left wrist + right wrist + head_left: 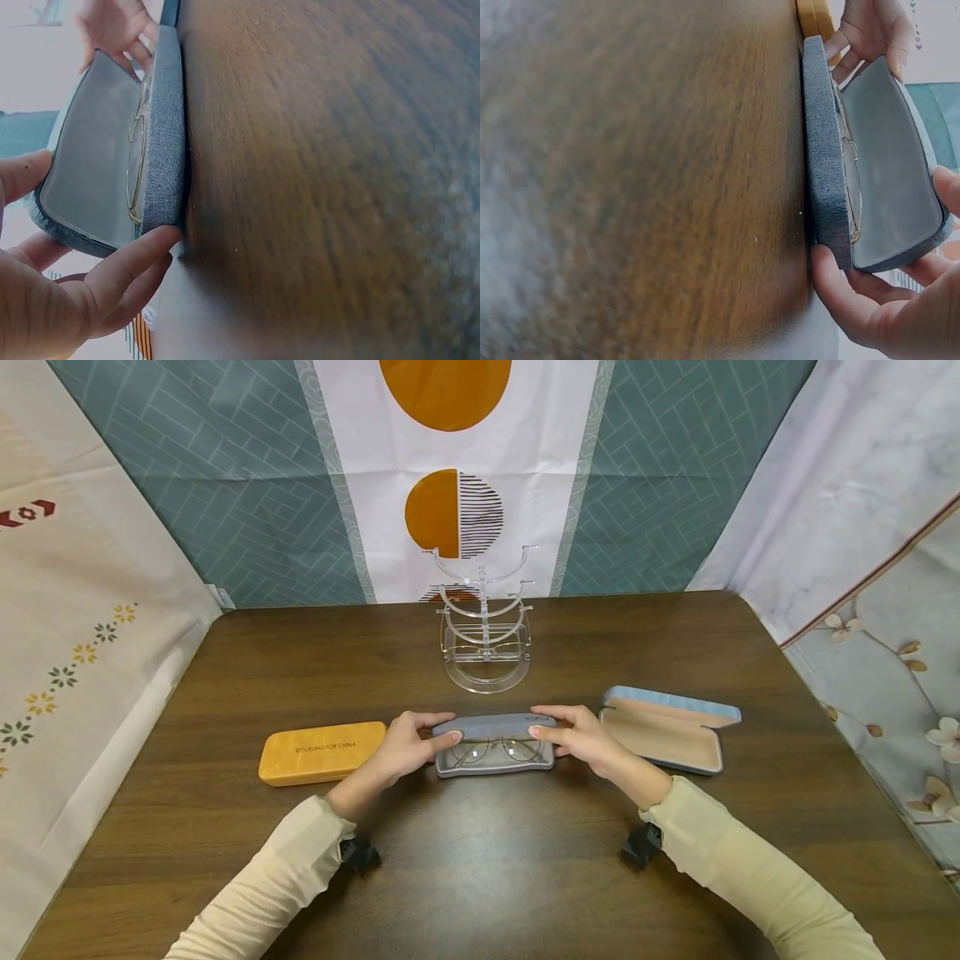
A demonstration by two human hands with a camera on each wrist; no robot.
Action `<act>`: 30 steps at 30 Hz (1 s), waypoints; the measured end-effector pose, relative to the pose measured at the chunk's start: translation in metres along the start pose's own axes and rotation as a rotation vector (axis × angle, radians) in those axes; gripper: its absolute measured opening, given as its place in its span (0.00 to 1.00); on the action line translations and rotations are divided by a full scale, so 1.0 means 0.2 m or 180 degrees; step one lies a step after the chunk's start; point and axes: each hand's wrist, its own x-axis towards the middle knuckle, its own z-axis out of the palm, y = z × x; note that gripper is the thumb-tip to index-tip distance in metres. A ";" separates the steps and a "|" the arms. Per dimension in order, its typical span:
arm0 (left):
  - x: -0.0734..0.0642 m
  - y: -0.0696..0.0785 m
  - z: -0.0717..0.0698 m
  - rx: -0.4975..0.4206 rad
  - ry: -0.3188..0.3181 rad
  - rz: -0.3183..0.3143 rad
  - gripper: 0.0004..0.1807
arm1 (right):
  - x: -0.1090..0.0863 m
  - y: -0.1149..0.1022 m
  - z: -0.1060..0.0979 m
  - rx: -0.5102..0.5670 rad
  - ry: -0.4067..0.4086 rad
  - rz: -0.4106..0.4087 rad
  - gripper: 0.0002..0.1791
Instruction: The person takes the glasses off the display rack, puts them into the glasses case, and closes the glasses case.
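Note:
A grey-blue glasses case (493,725) lies on the table between both hands, its lid part-way raised over the base. Inside rests a pair of thin-rimmed eyeglasses (476,752), lenses toward the front. My left hand (401,747) grips the case's left end, thumb on the lid and fingers at the end and behind. At the right end my right hand (585,742) holds it likewise, thumb on the lid's edge. The left wrist view shows the lid's smooth grey lining (90,157) and fingers touching both lid and base; the right wrist view mirrors this.
To the left lies a closed yellow glasses case (322,753) with printed lettering. On the right stands an opened light-blue case (663,742) with a beige lining. Behind, a clear tiered display stand (486,681) carries gold-rimmed glasses low down. Curtains hang around the wooden table (480,860).

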 end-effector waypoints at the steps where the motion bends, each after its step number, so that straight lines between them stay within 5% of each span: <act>1: 0.00 0.00 0.00 0.0020 -0.0002 0.0008 0.22 | 0.00 0.00 0.00 0.0003 0.0003 -0.0002 0.29; 30: -0.02 -0.03 0.01 0.0242 0.0073 0.0311 0.23 | -0.02 0.01 0.02 -0.0044 0.0107 -0.0136 0.30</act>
